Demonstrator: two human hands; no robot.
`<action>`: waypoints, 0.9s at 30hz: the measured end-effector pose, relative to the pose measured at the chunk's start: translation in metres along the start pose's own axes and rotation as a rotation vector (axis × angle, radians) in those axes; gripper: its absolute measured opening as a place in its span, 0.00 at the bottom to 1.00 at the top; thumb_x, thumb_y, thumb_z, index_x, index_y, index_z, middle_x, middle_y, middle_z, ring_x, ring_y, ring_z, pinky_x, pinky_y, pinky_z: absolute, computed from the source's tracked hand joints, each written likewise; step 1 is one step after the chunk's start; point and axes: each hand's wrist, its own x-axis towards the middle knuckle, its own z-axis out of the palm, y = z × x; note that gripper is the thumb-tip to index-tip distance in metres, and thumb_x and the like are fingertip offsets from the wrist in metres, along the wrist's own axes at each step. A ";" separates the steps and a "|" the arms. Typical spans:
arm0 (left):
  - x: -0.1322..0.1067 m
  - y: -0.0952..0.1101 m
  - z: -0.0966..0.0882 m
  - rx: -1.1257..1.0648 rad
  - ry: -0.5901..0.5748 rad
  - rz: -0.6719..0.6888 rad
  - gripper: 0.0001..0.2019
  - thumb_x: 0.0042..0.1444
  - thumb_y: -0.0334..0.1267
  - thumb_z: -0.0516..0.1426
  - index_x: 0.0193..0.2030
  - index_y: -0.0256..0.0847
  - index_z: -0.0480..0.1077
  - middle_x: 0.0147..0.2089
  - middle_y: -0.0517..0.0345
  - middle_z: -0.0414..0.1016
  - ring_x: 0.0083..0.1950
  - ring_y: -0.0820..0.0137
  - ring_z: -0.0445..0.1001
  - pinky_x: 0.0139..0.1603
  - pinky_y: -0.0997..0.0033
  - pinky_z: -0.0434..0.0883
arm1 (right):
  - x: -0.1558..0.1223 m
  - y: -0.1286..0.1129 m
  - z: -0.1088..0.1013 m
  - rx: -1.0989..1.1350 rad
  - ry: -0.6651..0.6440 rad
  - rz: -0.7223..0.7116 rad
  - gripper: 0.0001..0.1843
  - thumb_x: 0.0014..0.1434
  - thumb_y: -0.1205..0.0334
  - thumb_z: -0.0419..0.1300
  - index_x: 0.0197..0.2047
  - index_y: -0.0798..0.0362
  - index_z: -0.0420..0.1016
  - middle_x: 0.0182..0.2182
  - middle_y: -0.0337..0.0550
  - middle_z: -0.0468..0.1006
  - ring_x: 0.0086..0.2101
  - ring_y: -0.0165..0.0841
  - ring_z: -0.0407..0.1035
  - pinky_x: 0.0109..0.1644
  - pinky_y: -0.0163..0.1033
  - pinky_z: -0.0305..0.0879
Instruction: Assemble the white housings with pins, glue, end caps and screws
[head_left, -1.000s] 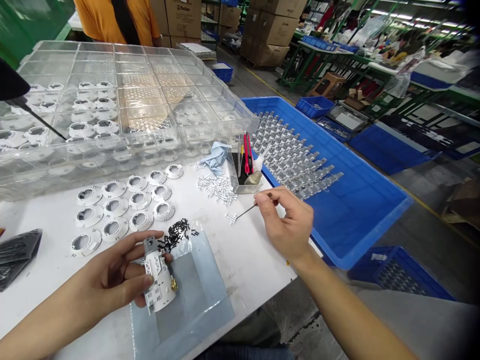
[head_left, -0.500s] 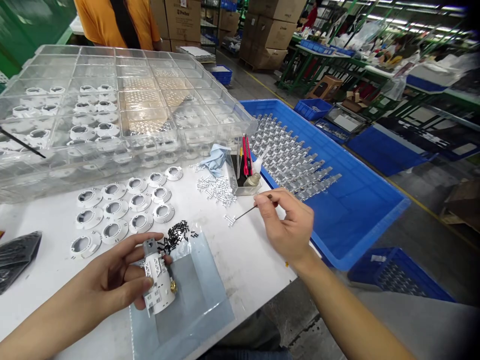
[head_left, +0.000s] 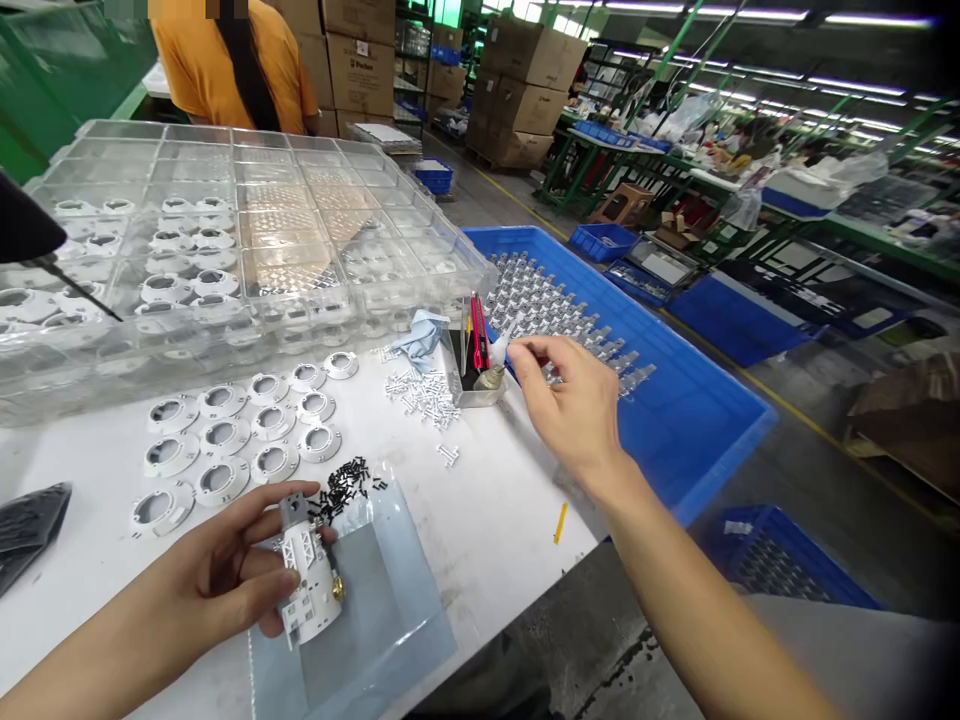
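Observation:
My left hand is closed around a small white model part, cylinder-shaped with lattice details, a grey block at its top and a gold piece on its side. It is held above a pale blue plastic bag. My right hand is pinched at the edge of a small clear box, beside a whitish nozzle-like piece; what lies between the fingertips is hidden. In the box stand a red cutter and a beige lump. A small white part lies on the table nearby.
Several white rings stand in rows, near black pins and a white pile. Behind is a clear compartment case; right, a blue bin of grey parts. A dark screwdriver hangs left. A yellow strip lies near the edge.
My right hand has moved up and left from the small white part to the clear box. The thin dark rod it held no longer shows. My left hand still holds the model part.

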 end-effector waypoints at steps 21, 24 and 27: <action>-0.006 0.022 0.001 -0.081 -0.150 -0.075 0.33 0.63 0.40 0.63 0.72 0.45 0.55 0.35 0.61 0.78 0.35 0.64 0.77 0.45 0.61 0.73 | -0.087 -0.062 -0.008 0.052 -0.575 -0.116 0.11 0.70 0.57 0.59 0.52 0.49 0.75 0.44 0.47 0.80 0.44 0.41 0.76 0.43 0.46 0.73; -0.005 0.022 0.003 -0.136 -0.171 -0.035 0.31 0.63 0.37 0.63 0.70 0.46 0.57 0.44 0.57 0.80 0.34 0.68 0.76 0.42 0.64 0.72 | -0.082 -0.064 -0.006 0.028 -0.542 -0.109 0.12 0.71 0.54 0.57 0.52 0.50 0.76 0.43 0.46 0.81 0.43 0.42 0.78 0.42 0.47 0.74; -0.004 0.023 0.007 -0.208 -0.126 0.019 0.33 0.62 0.35 0.63 0.70 0.47 0.56 0.52 0.53 0.78 0.32 0.72 0.75 0.40 0.66 0.73 | -0.081 -0.068 0.005 -0.040 -0.574 -0.076 0.12 0.70 0.51 0.59 0.49 0.49 0.77 0.41 0.45 0.82 0.40 0.43 0.79 0.37 0.48 0.74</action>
